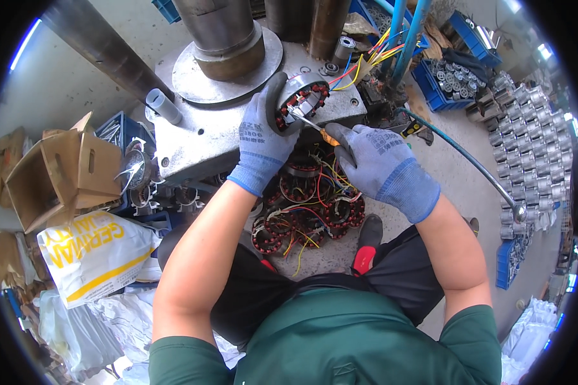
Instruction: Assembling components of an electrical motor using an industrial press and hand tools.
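In my left hand (264, 128), in a blue-grey glove with dark fingers, is a ring-shaped motor stator (309, 97) with red insulation inside a metal ring. Yellow, red and blue lead wires (359, 67) trail from its far right side. My gloved right hand (380, 157) is closed around a screwdriver (329, 135) with an orange handle. The screwdriver's metal shaft points left into the stator's opening; exactly what its tip touches is too small to tell. Both hands are over the near edge of the metal press bed (218, 138).
A thick press column (218, 32) rises from a round plate behind my hands. More wired stators (308, 205) are piled on the floor between my feet. A cardboard box (64, 167) and white bag (96, 256) lie left. Stacked metal housings (533, 147) and a blue parts bin (440, 90) stand right.
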`<state>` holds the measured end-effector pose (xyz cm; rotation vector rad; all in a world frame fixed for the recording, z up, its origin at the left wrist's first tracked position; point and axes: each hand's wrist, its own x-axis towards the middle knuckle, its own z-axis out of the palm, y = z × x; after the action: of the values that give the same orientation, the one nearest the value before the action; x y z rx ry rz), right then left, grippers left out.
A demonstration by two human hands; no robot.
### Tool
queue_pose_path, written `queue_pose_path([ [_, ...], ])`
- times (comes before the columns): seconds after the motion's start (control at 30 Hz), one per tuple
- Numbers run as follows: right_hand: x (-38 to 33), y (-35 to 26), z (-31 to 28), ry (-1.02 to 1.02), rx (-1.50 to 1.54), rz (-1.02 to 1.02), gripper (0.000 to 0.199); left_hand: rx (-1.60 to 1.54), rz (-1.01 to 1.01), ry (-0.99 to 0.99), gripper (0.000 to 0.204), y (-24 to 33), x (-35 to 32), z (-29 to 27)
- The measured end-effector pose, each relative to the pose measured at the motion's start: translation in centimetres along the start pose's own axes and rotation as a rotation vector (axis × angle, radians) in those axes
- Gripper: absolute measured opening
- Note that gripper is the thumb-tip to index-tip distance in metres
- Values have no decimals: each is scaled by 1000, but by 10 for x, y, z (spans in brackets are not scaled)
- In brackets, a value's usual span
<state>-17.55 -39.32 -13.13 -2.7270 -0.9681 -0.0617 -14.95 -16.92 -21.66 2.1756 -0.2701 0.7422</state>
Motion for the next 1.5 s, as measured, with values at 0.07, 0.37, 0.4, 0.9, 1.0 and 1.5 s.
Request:
queue_pose_path([
  [0.07,-2,-1,-6,27,-1,-25,32,6,76,9,91,-2,-2,0],
  [0.37,-6,-11,-13,-53,-2,29,39,-48,85,-4,95,-2,0,-2],
  [0.4,-8,-11,-10,-20,6,15,38,-65,71,-10,96,-2,-1,-2],
  [0.9,-20,-9,-21,-151,22,94,42,-11,42,-42,97,-3,-4,-1],
  [1.0,-21,-9,-18,-149,26,110,42,-21,45,-44,96,-1,-5,-1],
  [1.5,-18,8,-10,-104,169,59,43,-20,58,-53,95,-1,-3,0],
])
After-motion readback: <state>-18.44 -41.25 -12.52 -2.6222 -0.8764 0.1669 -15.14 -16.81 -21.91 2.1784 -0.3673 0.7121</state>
